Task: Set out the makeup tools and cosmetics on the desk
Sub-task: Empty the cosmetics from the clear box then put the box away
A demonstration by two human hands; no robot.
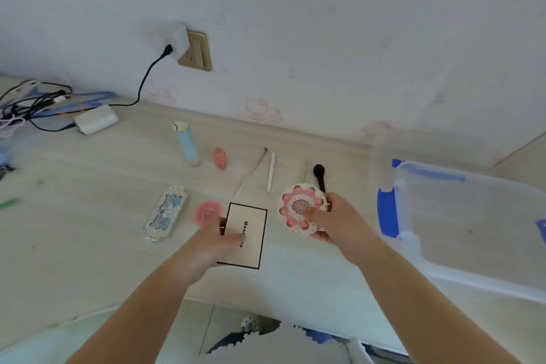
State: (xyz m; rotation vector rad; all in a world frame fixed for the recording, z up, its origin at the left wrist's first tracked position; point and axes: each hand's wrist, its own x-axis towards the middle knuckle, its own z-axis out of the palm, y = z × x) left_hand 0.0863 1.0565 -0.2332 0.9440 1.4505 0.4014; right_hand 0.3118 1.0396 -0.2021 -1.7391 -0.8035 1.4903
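Two things are in my hands: my left hand (217,241) grips a flat cream card box (243,235) with a black border by its left edge, and my right hand (332,223) holds a round compact (301,208) ringed with pink bumps, thumb on its lid. Both are low over the pale wood-grain desk (88,230). Left of the box lie a round pink case (208,213) and a long ornate blue palette (166,213). Farther off lie a pale blue tube (186,143), a short coral stick (221,158), three thin brushes or pencils (270,171) and one fluffy black brush (319,176). A clear plastic bin (472,224) with blue clips sits at right; I cannot make out anything inside it.
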